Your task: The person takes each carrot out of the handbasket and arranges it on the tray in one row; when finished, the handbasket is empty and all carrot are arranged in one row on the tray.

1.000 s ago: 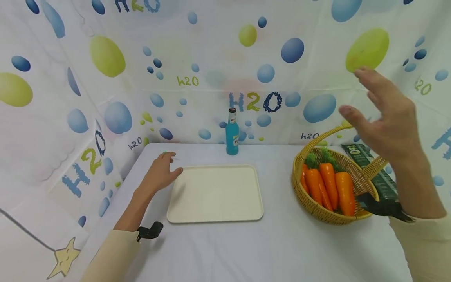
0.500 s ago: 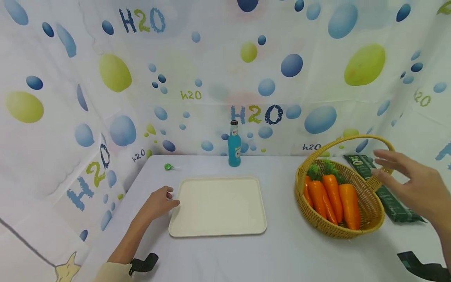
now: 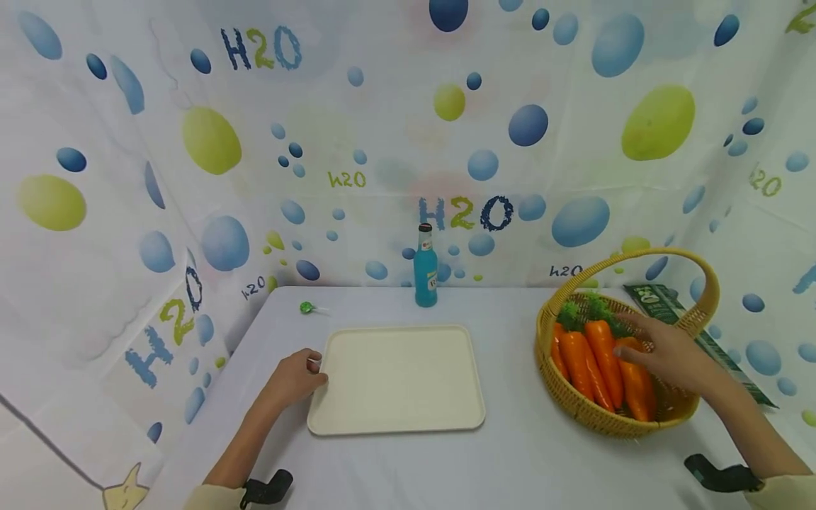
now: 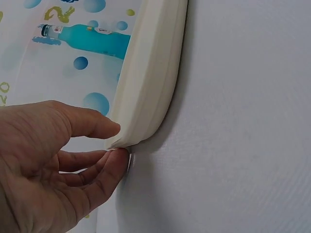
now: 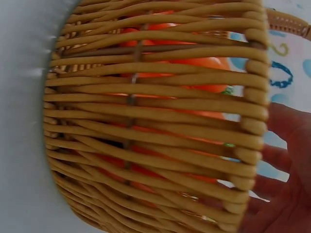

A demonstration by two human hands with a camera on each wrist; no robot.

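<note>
With thumb and fingers, my left hand [image 3: 295,382] pinches the left rim of a cream tray [image 3: 395,382]. The left wrist view shows the thumb on one side of the tray's edge [image 4: 146,82] and the fingers on the other. My right hand [image 3: 672,354] is inside the yellow wicker basket [image 3: 589,418], below its handle, with fingers and thumb spread over the rightmost carrot [image 3: 634,386]. More orange carrots [image 3: 576,361] with green tops lie beside it. In the right wrist view the woven wall [image 5: 155,111] partly hides the fingers.
A bottle of blue drink [image 3: 426,273] stands upright behind the tray. A green lollipop [image 3: 307,307] lies at the back left. A dark green packet [image 3: 656,301] lies behind and right of the basket. Patterned cloth [image 3: 382,127] hangs behind the table.
My right hand has come down from above and right of the basket to the carrots inside. My left hand has moved from above the tray's left back corner down to its left rim.
</note>
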